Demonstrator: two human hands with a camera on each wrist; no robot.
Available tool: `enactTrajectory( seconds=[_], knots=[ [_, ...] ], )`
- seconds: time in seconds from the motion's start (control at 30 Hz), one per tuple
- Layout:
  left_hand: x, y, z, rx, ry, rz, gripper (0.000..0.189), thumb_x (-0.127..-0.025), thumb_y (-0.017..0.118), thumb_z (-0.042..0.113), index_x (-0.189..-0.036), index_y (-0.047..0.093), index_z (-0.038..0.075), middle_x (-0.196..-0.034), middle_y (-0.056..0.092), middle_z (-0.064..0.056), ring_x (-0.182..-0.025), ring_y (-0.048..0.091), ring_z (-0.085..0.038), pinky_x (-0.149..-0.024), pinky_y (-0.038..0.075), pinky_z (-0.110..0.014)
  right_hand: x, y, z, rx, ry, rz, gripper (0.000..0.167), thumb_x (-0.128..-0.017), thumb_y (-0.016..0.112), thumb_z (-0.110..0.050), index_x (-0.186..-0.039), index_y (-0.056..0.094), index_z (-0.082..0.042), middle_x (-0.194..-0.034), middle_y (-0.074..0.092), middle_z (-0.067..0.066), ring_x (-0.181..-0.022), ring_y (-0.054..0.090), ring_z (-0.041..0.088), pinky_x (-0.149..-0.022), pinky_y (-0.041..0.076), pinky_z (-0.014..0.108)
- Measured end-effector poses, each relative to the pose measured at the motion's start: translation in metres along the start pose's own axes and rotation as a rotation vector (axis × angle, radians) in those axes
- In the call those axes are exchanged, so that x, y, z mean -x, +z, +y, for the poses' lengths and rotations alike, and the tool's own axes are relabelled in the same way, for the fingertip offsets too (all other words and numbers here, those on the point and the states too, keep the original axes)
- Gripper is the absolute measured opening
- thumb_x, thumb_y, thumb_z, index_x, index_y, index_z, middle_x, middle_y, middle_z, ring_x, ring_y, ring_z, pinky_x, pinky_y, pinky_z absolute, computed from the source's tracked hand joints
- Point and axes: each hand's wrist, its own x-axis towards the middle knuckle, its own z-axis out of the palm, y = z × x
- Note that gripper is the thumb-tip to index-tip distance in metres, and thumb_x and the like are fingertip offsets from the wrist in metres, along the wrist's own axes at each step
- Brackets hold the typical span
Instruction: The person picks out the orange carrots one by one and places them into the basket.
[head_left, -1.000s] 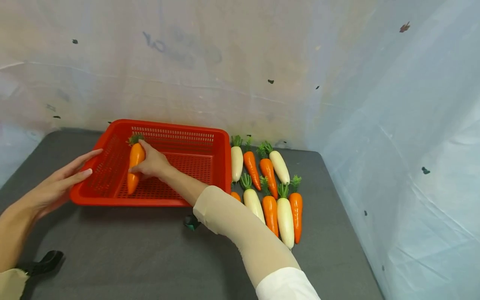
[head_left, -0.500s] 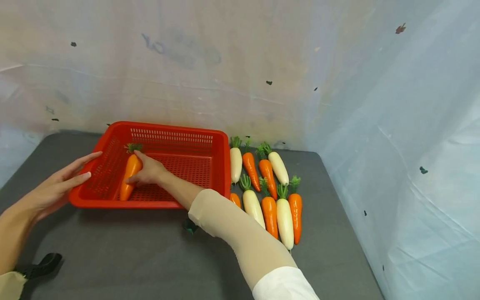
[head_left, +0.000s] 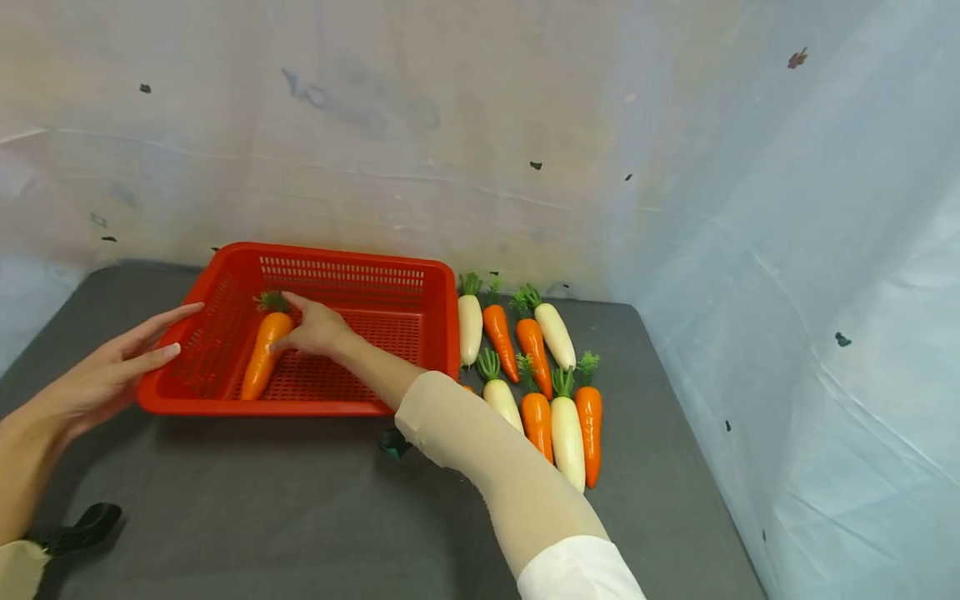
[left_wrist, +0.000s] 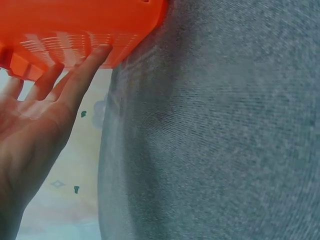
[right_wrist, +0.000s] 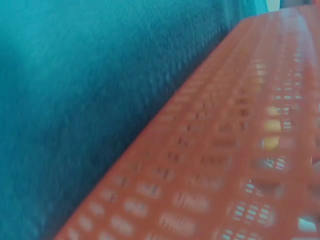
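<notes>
A red slotted plastic basket (head_left: 300,408) sits on the grey table. Inside, toward its left end, lies an orange carrot (head_left: 265,357) with a dark green top. My right hand (head_left: 317,329) is in the basket just right of the carrot, fingers and thumb spread. Its thumb tip is at the carrot's side; whether it touches cannot be told. Fairly straight fingers of my left hand (head_left: 120,367) rest against the basket's left end. The left wrist view shows that hand (left_wrist: 40,120) beside the basket wall (left_wrist: 75,30). In the right wrist view the slotted wall (right_wrist: 200,130) mostly hides the right hand.
Right of the basket lie several white radishes (head_left: 567,437) and several carrots (head_left: 589,433), partly behind my right forearm. A plastic-like sheet (head_left: 420,133) rises behind the table and along its right. A black strap (head_left: 82,529) hangs at my left wrist.
The carrot has gone down onto the basket floor and tilted, its tip swinging left. My right hand has loosened from it and shifted slightly right. The left hand stays at the basket.
</notes>
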Motion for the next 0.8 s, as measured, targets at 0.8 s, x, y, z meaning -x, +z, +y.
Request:
enactTrajectory(
  seconds=[0.8],
  knots=[
    [0.006, 0.003, 0.009, -0.094, -0.007, -0.040, 0.059, -0.109, 0.039, 0.026, -0.160, 0.012, 0.035, -0.158, 0.008, -0.004, -0.104, 0.056, 0.000, -0.080, 0.057, -0.034, 0.087, -0.084, 0.032, -0.193, -0.295, -0.111, 0.065, -0.089, 0.077, -0.023, -0.146, 0.047, -0.025, -0.132, 0.055, -0.002, -0.103, 0.066, 0.008, -0.082, 0.053, 0.026]
  ],
)
